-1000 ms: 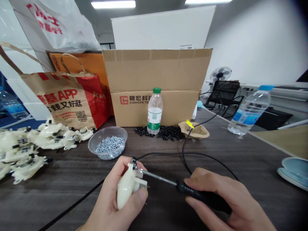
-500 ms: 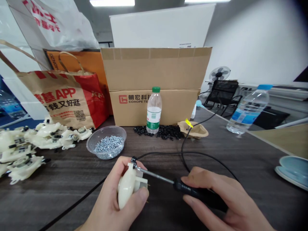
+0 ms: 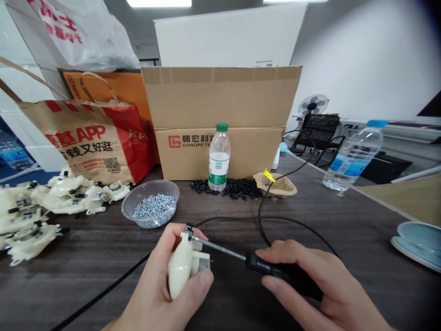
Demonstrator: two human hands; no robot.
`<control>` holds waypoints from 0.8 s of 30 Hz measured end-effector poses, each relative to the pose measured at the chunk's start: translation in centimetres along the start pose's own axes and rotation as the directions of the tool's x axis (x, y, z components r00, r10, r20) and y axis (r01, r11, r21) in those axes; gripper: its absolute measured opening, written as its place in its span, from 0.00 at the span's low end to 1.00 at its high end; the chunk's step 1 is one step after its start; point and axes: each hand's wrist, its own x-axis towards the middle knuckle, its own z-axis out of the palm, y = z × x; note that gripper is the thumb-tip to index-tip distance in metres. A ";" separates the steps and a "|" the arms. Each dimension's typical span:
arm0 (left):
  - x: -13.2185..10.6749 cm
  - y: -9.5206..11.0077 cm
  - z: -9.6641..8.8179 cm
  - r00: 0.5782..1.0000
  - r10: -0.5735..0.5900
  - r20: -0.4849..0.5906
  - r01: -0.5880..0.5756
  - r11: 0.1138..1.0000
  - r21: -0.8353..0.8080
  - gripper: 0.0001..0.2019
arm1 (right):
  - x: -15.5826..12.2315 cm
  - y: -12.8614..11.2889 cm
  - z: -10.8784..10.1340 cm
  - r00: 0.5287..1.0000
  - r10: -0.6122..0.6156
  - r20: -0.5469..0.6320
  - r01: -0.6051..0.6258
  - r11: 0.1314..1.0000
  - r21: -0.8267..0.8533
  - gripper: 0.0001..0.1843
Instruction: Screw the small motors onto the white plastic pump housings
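Note:
My left hand is closed around a cream plastic part, held just above the dark wooden table. My right hand grips the black handle of an electric screwdriver. Its metal bit runs up and to the left, with the tip touching the top of the cream part. A black cable leads from the screwdriver across the table. A clear bowl of small silver screws stands just beyond my left hand.
A heap of cream plastic parts lies at the left. Behind stand a printed paper bag, a cardboard box, a green-capped bottle and a pile of black bits. Another bottle and a blue dish are at the right.
Both hands, the part and the screwdriver keep the same hold. The view has drifted slightly, so everything sits a little further left and lower.

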 end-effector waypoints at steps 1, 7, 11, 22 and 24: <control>0.0 0.0 0.0 1.000 0.000 0.004 0.000 1.000 0.001 0.23 | 0.1 -0.1 -0.1 1.000 -0.005 -0.003 0.005 1.000 -0.014 0.18; 0.2 0.4 0.5 1.000 0.015 -0.025 -0.012 0.995 0.096 0.20 | 1.6 -2.0 -0.8 0.969 -0.214 -0.122 0.197 0.970 -0.142 0.17; 0.4 1.2 0.8 0.999 -0.014 -0.036 0.019 0.991 0.130 0.18 | 1.8 -2.2 -0.7 0.958 -0.252 -0.136 0.232 0.961 -0.149 0.15; 1.0 0.7 -1.1 0.959 0.226 0.171 -0.271 0.908 0.321 0.21 | 2.5 -2.5 -1.9 0.877 -0.481 0.019 0.469 0.846 -0.251 0.14; 1.0 0.7 -1.2 0.954 0.242 0.176 -0.292 0.886 0.359 0.22 | 2.0 -2.3 -1.8 0.889 -0.456 0.029 0.452 0.869 -0.201 0.14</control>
